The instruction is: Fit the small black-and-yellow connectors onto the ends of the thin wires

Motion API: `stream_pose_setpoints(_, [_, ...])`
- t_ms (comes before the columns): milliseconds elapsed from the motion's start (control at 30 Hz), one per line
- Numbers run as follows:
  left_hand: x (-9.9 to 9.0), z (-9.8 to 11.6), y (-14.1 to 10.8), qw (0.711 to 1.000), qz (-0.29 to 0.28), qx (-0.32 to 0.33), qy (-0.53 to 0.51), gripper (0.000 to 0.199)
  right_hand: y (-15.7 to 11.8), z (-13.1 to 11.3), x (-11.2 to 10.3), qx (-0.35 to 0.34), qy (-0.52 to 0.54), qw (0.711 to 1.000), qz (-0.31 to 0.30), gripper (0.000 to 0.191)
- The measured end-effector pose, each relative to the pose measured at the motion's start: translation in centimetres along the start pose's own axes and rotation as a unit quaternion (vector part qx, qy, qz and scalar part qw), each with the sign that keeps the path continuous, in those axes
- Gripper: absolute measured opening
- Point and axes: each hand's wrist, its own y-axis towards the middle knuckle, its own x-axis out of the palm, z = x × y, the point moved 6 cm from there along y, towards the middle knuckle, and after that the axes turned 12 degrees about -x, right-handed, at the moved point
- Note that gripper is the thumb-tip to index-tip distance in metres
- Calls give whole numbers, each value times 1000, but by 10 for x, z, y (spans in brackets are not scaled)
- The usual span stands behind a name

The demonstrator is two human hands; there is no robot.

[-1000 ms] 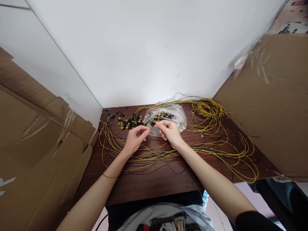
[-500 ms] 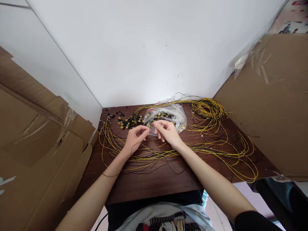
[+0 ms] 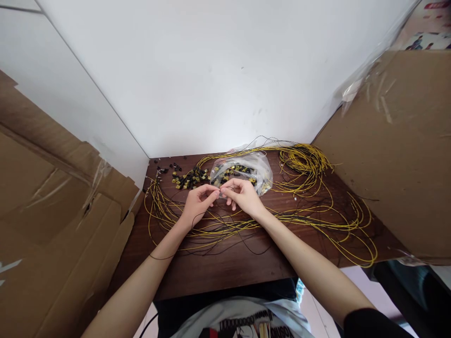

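My left hand [image 3: 199, 203] pinches a thin dark wire [image 3: 207, 213] that loops back over my wrist. My right hand [image 3: 243, 196] is closed at the fingertips and meets the left fingertips; what it pinches is too small to make out. Just behind the hands lies a clear plastic bag [image 3: 265, 170] with black and yellow pieces in it. A pile of black and yellow connectors [image 3: 190, 178] sits to the left of the bag. Long yellow and black wires [image 3: 243, 226] run across the table under my hands.
A coil of yellow wire [image 3: 305, 159] lies at the back right of the brown table [image 3: 225, 274]. Small black parts [image 3: 175, 166] are at the back left. Cardboard stands at the left [image 3: 70, 225] and right [image 3: 394, 155], with a white wall [image 3: 225, 80] behind.
My right hand has moved slightly left and down, so its fingertips now meet those of my left hand. The left hand has hardly moved.
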Motion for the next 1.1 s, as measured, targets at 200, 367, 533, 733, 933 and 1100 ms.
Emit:
stream_pose_setpoints(200, [-2,-3,1,1000,10,-6,2,19,1,-5,-12,-3,0,998,59,28])
stream_pose_setpoints(367, [-2,-3,1,1000,9,-1,2,19,1,-7,-14,13,18,996,90,29])
stream_pose_setpoints(533, [-1,-2,1,1000,8,-3,-1,20,1,-9,-18,27,59,990,129,30])
stream_pose_setpoints(733, [-2,0,-1,1000,13,-3,-2,20,-2,-4,-14,98,190,968,133,27])
stream_pose_setpoints(933, [-2,-1,0,1000,12,-3,1,20,2,0,-14,145,335,924,116,20])
stream_pose_setpoints(1100, [-1,-2,0,1000,6,-5,0,19,3,5,-12,190,432,875,111,25])
